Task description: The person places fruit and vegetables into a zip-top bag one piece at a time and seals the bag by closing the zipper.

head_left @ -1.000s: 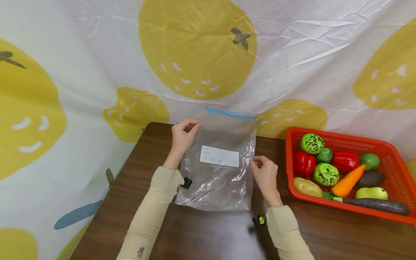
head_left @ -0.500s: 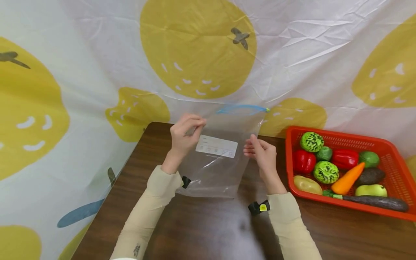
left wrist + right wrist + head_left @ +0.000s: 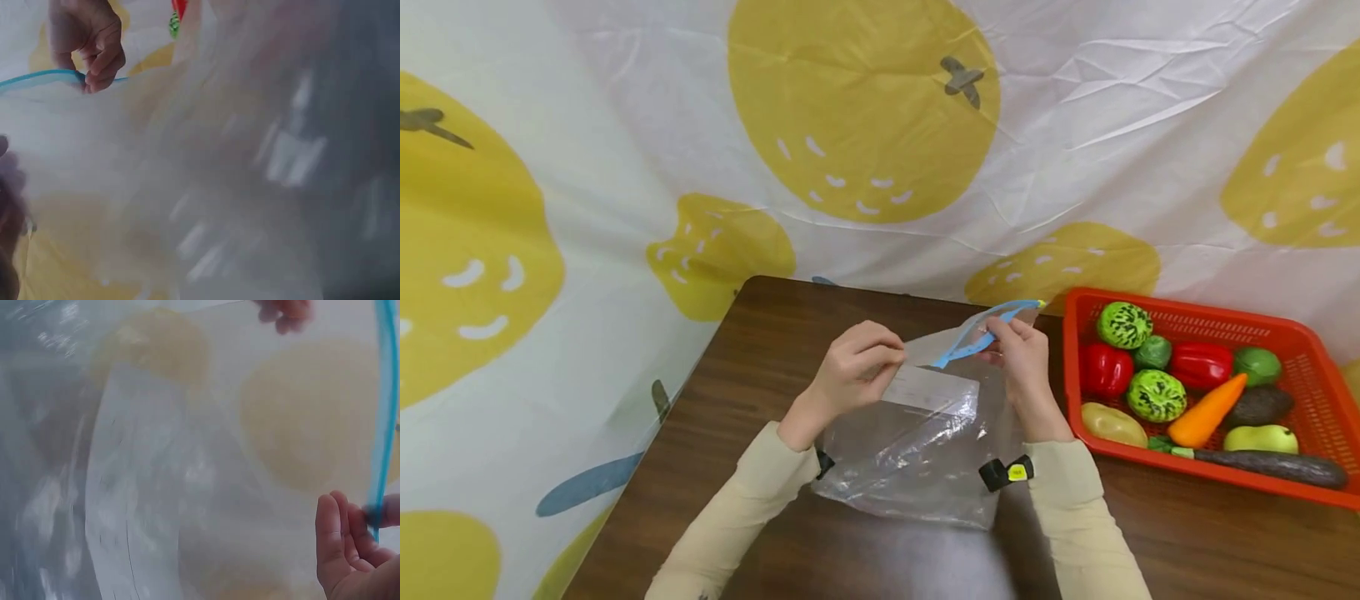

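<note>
1. Find the left hand at the upper left of the clear plastic zip bag, pinching a bit of film between thumb and fingertips; hold that pinch small and firm, probably the best guard against losing such slick plastic
2. Look beneath the bag for the dark wood-grain table; let the near end sag toward the wood, likely a help in steadying, with exact contact too unclear to tell
3. Use the white printed label, tilted just right of the left fingertips, as a likely guide to the facing sheet
4. Follow the blue zip strip slantwise to the far right, up to a small yellow end piece; treat the strip as seemingly parted into two lines, and work along gently instead of yanking
5. See the right hand gripping the strip between thumb and fingers; draw slowly away from the left pinch, probably the safer way to spread the mouth
6. Mind the red plastic basket just to the right, holding a carrot among other produce; turn the wrist without brushing the rim
</note>
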The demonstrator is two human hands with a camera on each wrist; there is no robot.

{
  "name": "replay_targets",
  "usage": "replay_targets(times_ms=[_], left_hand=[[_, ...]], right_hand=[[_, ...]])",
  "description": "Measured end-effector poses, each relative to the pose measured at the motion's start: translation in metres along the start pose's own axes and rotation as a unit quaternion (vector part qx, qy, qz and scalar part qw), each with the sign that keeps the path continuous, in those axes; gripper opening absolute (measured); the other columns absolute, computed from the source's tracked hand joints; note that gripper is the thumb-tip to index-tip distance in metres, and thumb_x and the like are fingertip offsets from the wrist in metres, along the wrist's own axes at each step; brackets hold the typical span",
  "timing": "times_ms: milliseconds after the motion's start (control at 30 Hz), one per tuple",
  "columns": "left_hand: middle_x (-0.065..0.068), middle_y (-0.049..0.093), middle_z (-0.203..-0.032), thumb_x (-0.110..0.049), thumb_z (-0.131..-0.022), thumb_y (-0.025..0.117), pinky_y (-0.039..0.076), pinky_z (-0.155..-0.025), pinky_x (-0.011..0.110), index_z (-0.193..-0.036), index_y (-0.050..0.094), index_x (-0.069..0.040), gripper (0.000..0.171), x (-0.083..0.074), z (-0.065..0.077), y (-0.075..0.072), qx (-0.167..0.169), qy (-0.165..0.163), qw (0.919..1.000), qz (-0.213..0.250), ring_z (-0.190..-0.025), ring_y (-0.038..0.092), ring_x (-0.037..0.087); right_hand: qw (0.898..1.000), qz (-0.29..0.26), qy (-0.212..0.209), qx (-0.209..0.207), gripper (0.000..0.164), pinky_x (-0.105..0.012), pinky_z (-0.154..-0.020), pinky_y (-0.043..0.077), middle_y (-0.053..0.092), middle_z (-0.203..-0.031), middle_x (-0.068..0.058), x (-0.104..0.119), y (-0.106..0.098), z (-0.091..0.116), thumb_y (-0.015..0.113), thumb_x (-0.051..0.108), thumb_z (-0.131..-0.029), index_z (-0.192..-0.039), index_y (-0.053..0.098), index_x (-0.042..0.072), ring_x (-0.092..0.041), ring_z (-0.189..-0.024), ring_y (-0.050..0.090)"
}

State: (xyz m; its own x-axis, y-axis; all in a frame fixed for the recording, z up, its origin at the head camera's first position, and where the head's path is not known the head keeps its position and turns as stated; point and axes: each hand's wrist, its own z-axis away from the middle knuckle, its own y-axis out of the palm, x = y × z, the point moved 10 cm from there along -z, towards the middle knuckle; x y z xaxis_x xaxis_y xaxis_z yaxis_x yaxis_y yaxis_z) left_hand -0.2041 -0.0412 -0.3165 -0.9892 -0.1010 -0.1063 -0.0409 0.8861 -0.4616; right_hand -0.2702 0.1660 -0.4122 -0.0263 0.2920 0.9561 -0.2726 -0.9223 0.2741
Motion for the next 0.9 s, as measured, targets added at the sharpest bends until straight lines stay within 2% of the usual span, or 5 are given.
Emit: replay_targets(times_ms=[133, 333, 567, 700, 900], left_hand=[[0.010, 0.066, -0.089, -0.002, -0.075, 0.062, 0.050, -0.072, 0.034, -0.085, 0.068, -0.003, 0.012, 0.022, 0.009, 0.014, 0.115, -0.139, 0.9786, 0.099, -0.080, 0.060, 0.021], [0.002, 0.067, -0.083, -0.023, -0.086, 0.066, 0.050, -0.065, 0.025, -0.097, 0.068, -0.005, 0.021, 0.073, 0.008, 0.036, 0.193, -0.411, 0.8851, 0.104, -0.069, 0.060, 0.009], [0.016, 0.063, -0.067, -0.016, -0.086, 0.064, 0.049, -0.051, 0.030, -0.085, 0.061, -0.004, 0.013, 0.092, 0.000, 0.057, 0.261, -0.506, 0.8085, 0.146, -0.053, 0.059, 0.026], [0.009, 0.055, -0.053, -0.009, -0.083, 0.059, 0.046, -0.044, 0.028, -0.074, 0.061, -0.004, 0.010, 0.094, -0.002, 0.047, 0.237, -0.510, 0.8185, 0.119, -0.043, 0.054, 0.024], [0.004, 0.056, -0.054, -0.004, -0.077, 0.057, 0.043, -0.044, 0.024, -0.069, 0.058, -0.004, 0.008, 0.081, -0.032, 0.002, 0.103, -0.428, 0.8979, 0.010, -0.042, 0.051, 0.014]], right_hand=[[0.999, 0.033, -0.007, 0.018, 0.020, -0.021, -0.052, 0.053, 0.062, -0.058, 0.002, -0.005, 0.004, 0.001, 0.055, 0.002, -0.088, -0.068, 0.060, 0.003, -0.007, -0.050, 0.060], [0.991, 0.102, -0.041, 0.079, 0.016, -0.024, -0.054, 0.054, 0.062, -0.061, 0.002, 0.001, 0.027, 0.009, 0.056, 0.002, -0.087, -0.079, 0.059, -0.012, -0.007, -0.050, 0.060], [0.960, 0.167, -0.089, 0.204, 0.019, -0.029, -0.062, 0.055, 0.064, -0.069, -0.001, 0.009, 0.061, 0.024, 0.057, 0.004, -0.090, -0.082, 0.060, -0.013, -0.008, -0.061, 0.060], [0.950, 0.176, -0.104, 0.238, 0.020, -0.034, -0.066, 0.056, 0.064, -0.071, 0.002, 0.010, 0.071, 0.027, 0.058, 0.006, -0.091, -0.083, 0.061, -0.012, -0.008, -0.065, 0.061], [0.957, 0.144, -0.137, 0.210, 0.019, -0.035, -0.062, 0.056, 0.063, -0.068, 0.001, 0.023, 0.070, 0.027, 0.058, 0.004, -0.090, -0.082, 0.061, -0.013, -0.010, -0.062, 0.062]])
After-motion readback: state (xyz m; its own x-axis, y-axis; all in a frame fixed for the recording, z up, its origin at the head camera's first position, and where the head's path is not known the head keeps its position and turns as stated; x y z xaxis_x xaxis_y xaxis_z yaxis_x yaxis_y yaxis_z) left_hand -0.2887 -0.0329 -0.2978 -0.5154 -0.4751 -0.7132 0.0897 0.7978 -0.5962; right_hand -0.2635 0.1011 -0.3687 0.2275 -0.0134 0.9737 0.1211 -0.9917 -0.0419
